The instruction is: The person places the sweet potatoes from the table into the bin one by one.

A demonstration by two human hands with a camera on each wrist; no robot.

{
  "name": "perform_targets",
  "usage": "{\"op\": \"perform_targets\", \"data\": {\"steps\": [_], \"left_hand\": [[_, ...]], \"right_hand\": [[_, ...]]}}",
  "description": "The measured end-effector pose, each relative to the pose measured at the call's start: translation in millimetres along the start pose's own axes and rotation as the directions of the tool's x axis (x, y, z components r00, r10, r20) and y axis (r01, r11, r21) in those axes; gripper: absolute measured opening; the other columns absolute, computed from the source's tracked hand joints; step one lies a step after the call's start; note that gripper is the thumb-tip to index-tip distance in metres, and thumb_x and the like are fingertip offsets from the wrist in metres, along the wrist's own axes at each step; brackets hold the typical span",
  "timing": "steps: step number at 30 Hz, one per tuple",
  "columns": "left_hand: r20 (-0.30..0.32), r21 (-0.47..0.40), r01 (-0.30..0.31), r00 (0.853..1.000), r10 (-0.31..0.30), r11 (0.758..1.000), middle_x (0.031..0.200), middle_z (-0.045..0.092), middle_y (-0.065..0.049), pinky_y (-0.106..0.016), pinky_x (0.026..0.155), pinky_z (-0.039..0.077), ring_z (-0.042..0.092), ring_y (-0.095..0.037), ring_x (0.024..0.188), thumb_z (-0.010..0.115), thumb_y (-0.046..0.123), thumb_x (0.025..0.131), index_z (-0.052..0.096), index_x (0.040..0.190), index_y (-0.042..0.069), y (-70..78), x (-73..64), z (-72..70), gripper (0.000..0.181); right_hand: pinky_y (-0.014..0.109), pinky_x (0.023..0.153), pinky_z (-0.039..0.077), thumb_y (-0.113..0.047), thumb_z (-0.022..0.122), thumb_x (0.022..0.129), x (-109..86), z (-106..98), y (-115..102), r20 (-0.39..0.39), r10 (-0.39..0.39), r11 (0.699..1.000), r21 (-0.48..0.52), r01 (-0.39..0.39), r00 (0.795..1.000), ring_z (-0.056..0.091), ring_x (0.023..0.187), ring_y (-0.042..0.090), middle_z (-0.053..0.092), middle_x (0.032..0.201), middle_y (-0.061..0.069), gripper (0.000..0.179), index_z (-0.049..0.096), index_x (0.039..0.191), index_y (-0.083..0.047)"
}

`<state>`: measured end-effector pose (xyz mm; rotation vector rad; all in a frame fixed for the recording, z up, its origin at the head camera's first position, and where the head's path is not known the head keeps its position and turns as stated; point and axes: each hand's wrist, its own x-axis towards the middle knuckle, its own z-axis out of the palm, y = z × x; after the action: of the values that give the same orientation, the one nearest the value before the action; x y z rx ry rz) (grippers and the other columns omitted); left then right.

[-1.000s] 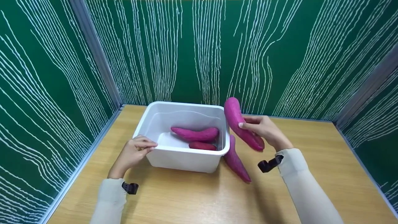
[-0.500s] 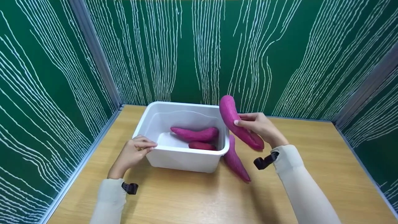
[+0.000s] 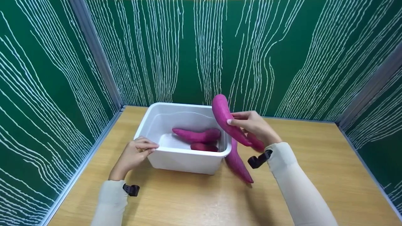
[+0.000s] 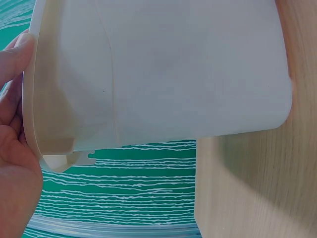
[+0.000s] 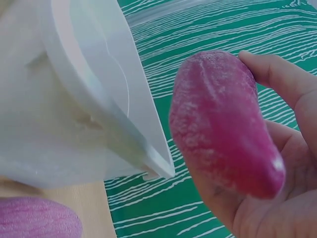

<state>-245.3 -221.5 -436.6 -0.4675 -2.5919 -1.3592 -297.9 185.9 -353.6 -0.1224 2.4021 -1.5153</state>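
Note:
My right hand (image 3: 258, 127) holds a long, curved pink-purple sweet potato (image 3: 223, 116) between thumb and fingers, raised at the right rim of a white plastic tub (image 3: 185, 161). The upper end overlaps the tub's rim in the head view. In the right wrist view the sweet potato (image 5: 218, 124) is seen end-on, beside the tub wall (image 5: 74, 84). At the tub's front left corner, my left hand (image 3: 135, 153) pinches the rim (image 4: 29, 89). Inside the tub lie a long sweet potato (image 3: 198, 135) and a shorter, redder one (image 3: 204, 147), partly hidden by the front wall.
Another sweet potato (image 3: 238, 163) lies on the wooden table (image 3: 188, 201) against the tub's right side. A reddish end (image 3: 257, 143) shows beneath the right hand. Green panels (image 3: 207, 56) with white wavy lines stand behind and at both sides.
The right hand has moved left with its sweet potato, from beside the tub to over its right rim. The left hand and the tub have stayed put.

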Motion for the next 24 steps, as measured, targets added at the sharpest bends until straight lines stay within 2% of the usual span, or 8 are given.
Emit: {"op": "perform_targets", "data": {"steps": [7,12,18,24], "left_hand": [[0.002,-0.001,-0.008,1.000,0.008,1.000,0.095,0.071,0.000,-0.027,0.090,0.048,0.059,-0.016,0.096,0.070,-0.001,0.083,0.078,0.095,0.012,0.5,-0.8,0.0,0.019],[0.005,0.000,-0.005,1.000,0.005,1.000,0.095,0.071,0.000,-0.033,0.093,0.047,0.059,-0.016,0.097,0.070,-0.001,0.083,0.078,0.096,0.011,0.4,0.4,-0.6,0.019],[0.004,0.002,0.003,1.000,-0.003,1.000,0.095,0.071,0.000,-0.033,0.093,0.047,0.059,-0.016,0.097,0.070,0.000,0.083,0.078,0.095,0.013,0.6,0.7,-0.6,0.019],[0.005,0.001,0.007,1.000,-0.007,1.000,0.096,0.070,-0.001,-0.040,0.096,0.046,0.059,-0.018,0.098,0.070,-0.001,0.083,0.078,0.095,0.013,0.1,0.3,0.6,0.020]], "right_hand": [[0.035,0.085,0.054,-0.041,0.072,0.084,6.8,8.4,-5.7,0.027,-0.058,0.998,-0.004,0.058,0.998,0.065,0.099,0.022,0.068,0.113,0.009,0.056,0.059,0.131,-0.014],[0.036,0.085,0.054,-0.040,0.072,0.084,9.5,10.0,-9.1,0.022,-0.056,0.998,-0.009,0.056,0.998,0.064,0.099,0.022,0.068,0.112,0.009,0.054,0.060,0.130,-0.015],[0.037,0.086,0.054,-0.041,0.073,0.083,12.7,13.7,-11.3,0.027,-0.047,0.999,0.009,0.047,0.999,0.066,0.098,0.022,0.068,0.112,0.009,0.054,0.061,0.129,-0.015],[0.036,0.085,0.054,-0.044,0.074,0.081,15.1,19.5,-13.9,0.038,-0.060,0.998,0.007,0.060,0.997,0.065,0.099,0.022,0.068,0.111,0.008,0.053,0.063,0.126,-0.017]]}}
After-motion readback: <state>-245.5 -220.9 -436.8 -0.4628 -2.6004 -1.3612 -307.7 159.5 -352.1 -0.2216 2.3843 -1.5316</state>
